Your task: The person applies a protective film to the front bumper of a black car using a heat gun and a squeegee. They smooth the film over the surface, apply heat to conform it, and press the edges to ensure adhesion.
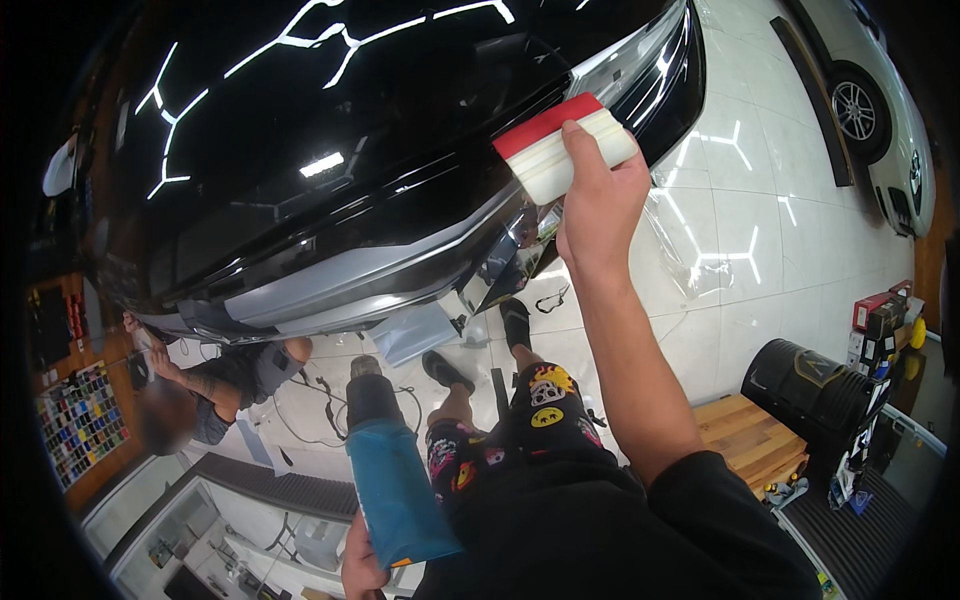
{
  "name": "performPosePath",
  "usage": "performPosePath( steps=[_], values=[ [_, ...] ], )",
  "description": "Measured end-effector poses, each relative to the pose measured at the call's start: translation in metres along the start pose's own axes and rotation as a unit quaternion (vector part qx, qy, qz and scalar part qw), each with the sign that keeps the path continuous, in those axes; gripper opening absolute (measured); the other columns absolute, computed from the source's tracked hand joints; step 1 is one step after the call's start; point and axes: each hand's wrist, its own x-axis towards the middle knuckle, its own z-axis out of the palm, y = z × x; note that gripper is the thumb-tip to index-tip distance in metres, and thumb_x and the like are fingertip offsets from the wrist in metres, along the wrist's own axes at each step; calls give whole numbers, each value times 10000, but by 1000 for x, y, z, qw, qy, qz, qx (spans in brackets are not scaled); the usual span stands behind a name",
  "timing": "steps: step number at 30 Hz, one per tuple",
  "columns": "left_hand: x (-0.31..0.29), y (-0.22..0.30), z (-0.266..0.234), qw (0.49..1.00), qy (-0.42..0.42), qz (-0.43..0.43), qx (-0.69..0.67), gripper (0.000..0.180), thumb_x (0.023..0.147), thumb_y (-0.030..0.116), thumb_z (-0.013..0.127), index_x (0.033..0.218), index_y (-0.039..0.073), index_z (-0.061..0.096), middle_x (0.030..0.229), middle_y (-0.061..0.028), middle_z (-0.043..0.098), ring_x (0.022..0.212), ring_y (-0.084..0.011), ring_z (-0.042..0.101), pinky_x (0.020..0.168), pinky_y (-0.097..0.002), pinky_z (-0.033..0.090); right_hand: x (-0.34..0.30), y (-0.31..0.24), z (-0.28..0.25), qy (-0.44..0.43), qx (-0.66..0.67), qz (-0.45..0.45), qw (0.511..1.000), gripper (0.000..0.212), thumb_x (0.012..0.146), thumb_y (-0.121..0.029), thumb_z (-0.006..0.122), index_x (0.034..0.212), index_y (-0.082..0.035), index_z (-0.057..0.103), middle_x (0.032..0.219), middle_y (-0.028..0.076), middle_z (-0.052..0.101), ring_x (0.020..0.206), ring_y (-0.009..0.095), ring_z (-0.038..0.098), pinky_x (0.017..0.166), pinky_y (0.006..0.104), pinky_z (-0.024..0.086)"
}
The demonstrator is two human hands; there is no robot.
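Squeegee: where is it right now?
Head view, upper right of centre: the red-and-white squeegee is in the right hand, pressed to the black car's glossy edge beside the headlight.

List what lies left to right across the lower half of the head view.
Colour swatch board → crouching co-worker → blue heat gun in the left hand → wooden block → black drum

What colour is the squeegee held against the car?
The squeegee is white with a red edge, seen in the head view.
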Motion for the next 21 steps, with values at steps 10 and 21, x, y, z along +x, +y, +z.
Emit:
performPosePath(
  steps=[10,21],
  values=[
    [-7,-7,-6,999,33,-7,-18,744,701,201,709,1352,-44,447,1214,-126,628,1080,-223,633,935,-371,504,15,6,2,1,-42,-41,998,240,913,-80,679,1088,54,585,946,143,673,743,194,693,582,333,608],
    [16,12,2,997,-53,49,35,588,816,132,653,1351,-65,510,1242,-120,633,1124,-205,585,999,-330,426,2,3,-6,48,7,-34,998,182,914,-79,678,1038,43,626,942,109,689,808,157,678,712,289,552]
  ],
)
